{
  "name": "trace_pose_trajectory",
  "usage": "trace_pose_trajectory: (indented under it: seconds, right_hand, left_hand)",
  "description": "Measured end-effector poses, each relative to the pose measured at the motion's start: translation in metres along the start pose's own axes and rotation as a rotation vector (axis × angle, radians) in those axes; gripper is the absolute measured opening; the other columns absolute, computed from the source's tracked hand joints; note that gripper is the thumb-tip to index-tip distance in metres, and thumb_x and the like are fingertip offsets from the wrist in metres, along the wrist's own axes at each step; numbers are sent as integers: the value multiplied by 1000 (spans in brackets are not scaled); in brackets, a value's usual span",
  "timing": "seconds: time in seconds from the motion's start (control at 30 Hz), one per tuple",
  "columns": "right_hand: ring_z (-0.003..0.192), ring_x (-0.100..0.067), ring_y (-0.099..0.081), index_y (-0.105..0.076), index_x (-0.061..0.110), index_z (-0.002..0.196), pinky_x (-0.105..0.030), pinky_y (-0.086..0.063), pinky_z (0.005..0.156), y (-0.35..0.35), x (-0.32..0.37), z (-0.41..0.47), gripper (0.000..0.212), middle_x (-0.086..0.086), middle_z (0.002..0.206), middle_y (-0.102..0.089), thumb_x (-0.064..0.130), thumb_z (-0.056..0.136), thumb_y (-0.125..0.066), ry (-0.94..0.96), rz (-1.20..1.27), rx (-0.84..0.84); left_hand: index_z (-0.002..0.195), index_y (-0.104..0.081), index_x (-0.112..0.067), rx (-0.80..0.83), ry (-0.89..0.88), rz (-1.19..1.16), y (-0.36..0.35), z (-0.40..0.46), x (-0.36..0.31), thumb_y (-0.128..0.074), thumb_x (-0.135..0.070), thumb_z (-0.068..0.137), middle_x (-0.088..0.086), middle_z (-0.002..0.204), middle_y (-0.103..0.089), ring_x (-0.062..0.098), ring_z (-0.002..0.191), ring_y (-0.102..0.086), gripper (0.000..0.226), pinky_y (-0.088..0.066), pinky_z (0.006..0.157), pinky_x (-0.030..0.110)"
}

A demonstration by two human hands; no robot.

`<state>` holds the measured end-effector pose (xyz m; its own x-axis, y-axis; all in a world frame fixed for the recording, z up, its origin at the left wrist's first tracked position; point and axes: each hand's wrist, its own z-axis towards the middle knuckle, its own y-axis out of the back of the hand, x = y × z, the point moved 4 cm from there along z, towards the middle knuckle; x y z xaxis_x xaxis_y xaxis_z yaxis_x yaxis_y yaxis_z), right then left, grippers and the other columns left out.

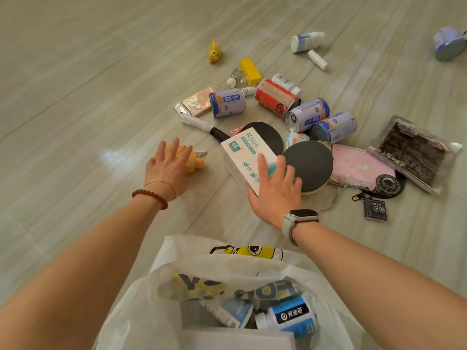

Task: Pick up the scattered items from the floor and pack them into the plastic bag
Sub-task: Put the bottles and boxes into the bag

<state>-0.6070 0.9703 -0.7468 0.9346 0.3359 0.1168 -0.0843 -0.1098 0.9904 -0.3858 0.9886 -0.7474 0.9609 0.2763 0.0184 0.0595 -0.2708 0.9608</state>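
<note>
My left hand (pixel 168 170) lies over an orange toy (pixel 195 160) on the floor, its fingers curled around it. My right hand (pixel 276 190) rests flat, fingers spread, on the near end of a white box (pixel 240 150) with teal print, which lies across a black paddle (pixel 271 136). The white plastic bag (pixel 222 271) stands open at the bottom of the view, between my forearms. Inside it are a blue and white bottle (pixel 293 317) and other packs.
Scattered beyond my hands are several cans (pixel 227 102), a red can (pixel 275 97), a second black paddle (pixel 309 165), a pink pouch (pixel 358 168), a seaweed pack (pixel 414 152), a yellow box (pixel 250 70), a small yellow toy (pixel 214 53) and white bottles (pixel 305 41).
</note>
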Motion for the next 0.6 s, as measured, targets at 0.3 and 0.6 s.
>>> trace_pose_trajectory:
  seconds: [0.3, 0.6]
  right_hand:
    - [116, -36, -31, -4, 19, 143, -46, -35, 94, -3, 0, 0, 72, -23, 144, -14, 46, 89, -41, -2, 7, -2]
    - [117, -36, -31, -10, 21, 143, -46, -33, 96, 7, -1, 0, 74, -19, 143, -18, 45, 85, -49, -31, 83, 38]
  left_hand:
    - [123, -45, -17, -237, 140, -216, 5, 5, 3, -45, -29, 92, 15, 117, -57, 40, 97, -56, 33, -41, 81, 43]
    - [101, -46, -18, -308, 93, -908, 66, -129, -43, -55, -30, 87, -6, 77, -53, 11, 67, -50, 21, -40, 58, 26]
